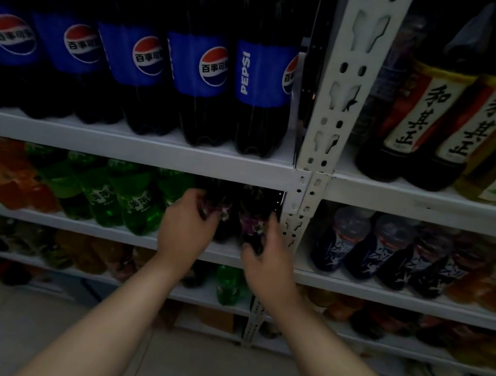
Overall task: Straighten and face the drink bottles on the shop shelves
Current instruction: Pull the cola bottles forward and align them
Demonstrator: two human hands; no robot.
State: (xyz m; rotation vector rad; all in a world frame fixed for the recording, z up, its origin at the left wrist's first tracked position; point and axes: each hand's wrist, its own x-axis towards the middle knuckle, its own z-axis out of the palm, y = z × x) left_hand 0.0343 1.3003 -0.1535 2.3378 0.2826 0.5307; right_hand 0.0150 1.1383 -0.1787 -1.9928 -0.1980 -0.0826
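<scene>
Two dark purple drink bottles stand at the right end of the second shelf (126, 229). My left hand (188, 225) is wrapped around the left dark bottle (220, 216). My right hand (266, 254) grips the right dark bottle (255, 217) low on its body. Green bottles (139, 201) stand just left of my left hand, orange ones (14, 183) further left. Large Pepsi bottles (200, 66) line the shelf above; the rightmost Pepsi bottle (264, 75) is turned so its label shows sideways.
A white perforated upright post (339, 98) divides the shelving just right of my right hand. Beyond it stand dark tea bottles (425, 117) above and small dark bottles (357, 241) below. Lower shelves hold mixed bottles. Pale floor tiles (198, 372) lie beneath my arms.
</scene>
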